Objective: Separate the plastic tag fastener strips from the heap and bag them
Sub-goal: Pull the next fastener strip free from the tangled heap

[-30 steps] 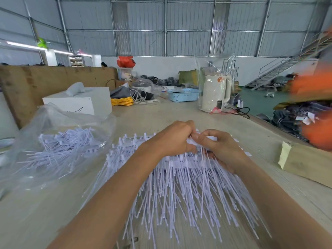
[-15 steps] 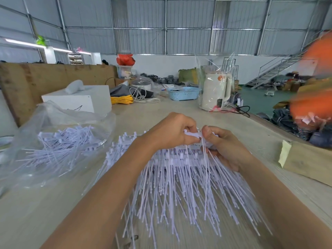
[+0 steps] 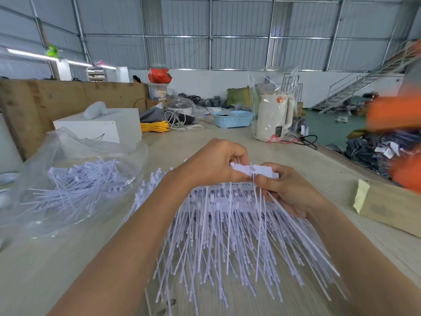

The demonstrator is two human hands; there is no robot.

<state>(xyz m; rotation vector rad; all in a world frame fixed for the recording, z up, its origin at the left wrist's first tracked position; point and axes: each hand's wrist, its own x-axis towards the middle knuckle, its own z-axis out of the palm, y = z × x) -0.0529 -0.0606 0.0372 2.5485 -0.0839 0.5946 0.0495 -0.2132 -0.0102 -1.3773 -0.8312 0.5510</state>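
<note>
1. Plainly, both hands meet above the heap [image 3: 227,236] of white plastic strips on the pale surface [image 3: 57,270]; the left hand [image 3: 214,165] and right hand [image 3: 284,190] each pinch one end of a single strip [image 3: 255,171] held between them, just over the pile.
2. Thin stems hang from that strip, and the fingertips under it are hidden, so how many stems are held cannot be told.
3. The heap fans toward the camera; its near tips blur, and the forearms cover part of it.
4. A clear bag [image 3: 75,176] lies to the left, near the heap, with more strips inside; its left edge is cut off.
5. Farther back stand a white box [image 3: 102,126], a blue basket [image 3: 233,118] and a wrapped kettle [image 3: 272,117].
6. An orange blur [image 3: 394,115] on the right is too smeared to identify.
7. A wooden block [image 3: 391,206] rests at the right edge.
</note>
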